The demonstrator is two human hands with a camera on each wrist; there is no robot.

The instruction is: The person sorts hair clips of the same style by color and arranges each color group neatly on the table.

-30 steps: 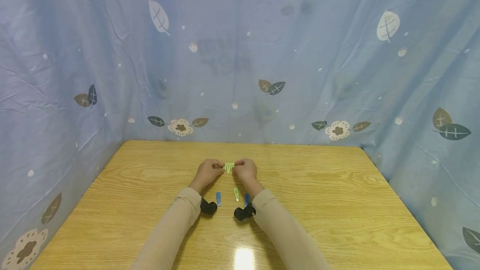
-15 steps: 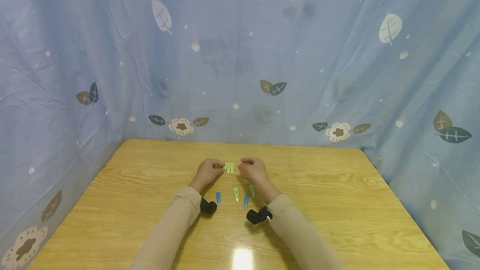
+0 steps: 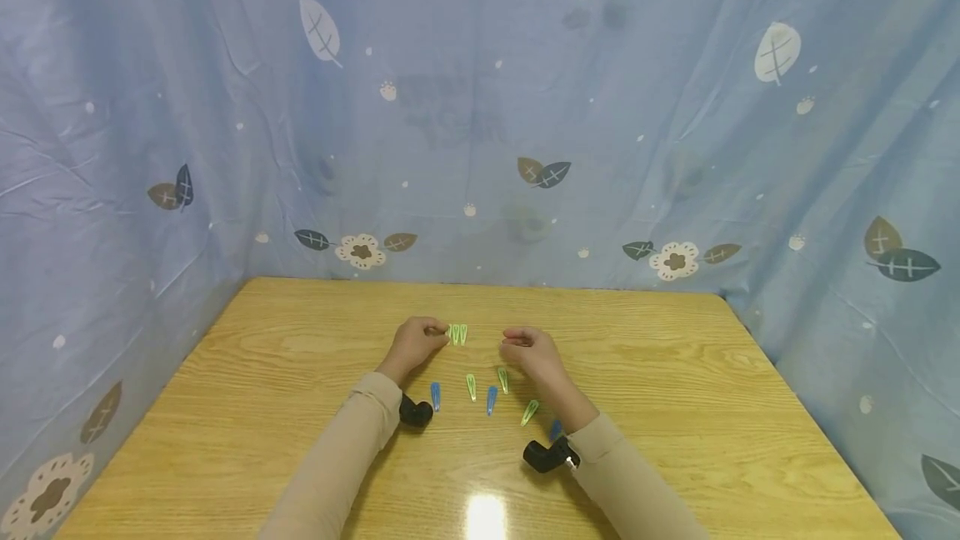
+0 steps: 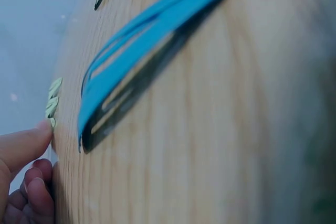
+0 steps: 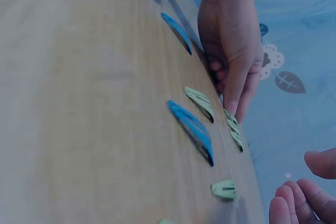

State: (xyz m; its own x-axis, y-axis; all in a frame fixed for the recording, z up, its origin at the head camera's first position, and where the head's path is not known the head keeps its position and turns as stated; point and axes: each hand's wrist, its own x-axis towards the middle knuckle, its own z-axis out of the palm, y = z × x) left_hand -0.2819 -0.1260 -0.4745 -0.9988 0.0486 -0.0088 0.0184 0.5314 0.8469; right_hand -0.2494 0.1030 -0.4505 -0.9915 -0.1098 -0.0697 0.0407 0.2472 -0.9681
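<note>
Three green snap hair clips (image 3: 456,335) seen in row, far centre of table (image 3: 645,390); leftmost clip (image 3: 450,335) pinched by left hand (image 3: 414,347). Right hand (image 3: 532,355) now withdrawn rightward, fingers apart, nothing held; row seemingly steadied by left hand alone.

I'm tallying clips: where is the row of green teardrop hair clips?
In the head view, the row of green teardrop hair clips lies against the left hand, left of the right hand.

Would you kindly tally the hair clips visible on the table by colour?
Green hair clips: 6, one partly hidden
Blue hair clips: 3, one partly hidden
Total: 9
</note>
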